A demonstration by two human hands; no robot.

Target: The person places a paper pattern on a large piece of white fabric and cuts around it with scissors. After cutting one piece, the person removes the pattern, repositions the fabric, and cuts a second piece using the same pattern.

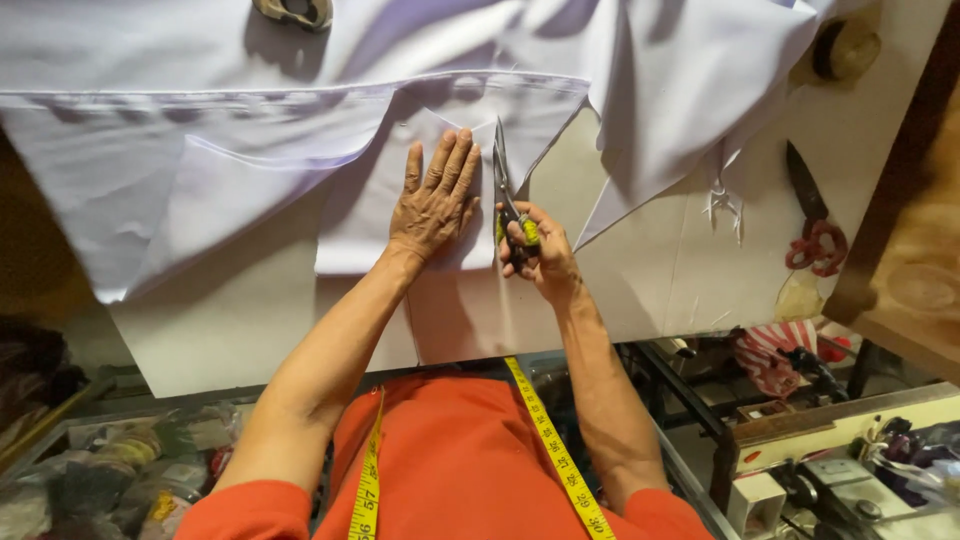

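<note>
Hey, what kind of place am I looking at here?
Likely a tailoring workshop: white fabric spread on a cutting table, scissors in the right hand, a yellow measuring tape round the neck.

On my feed I see a second pair of scissors with red handles [815,240] lying at the right of the desk [250,320], a round wooden object [845,50] near its far right corner, a yellow tape measure [555,450] draped over an orange shirt [460,460], and cluttered shelves [110,470] below.
</note>
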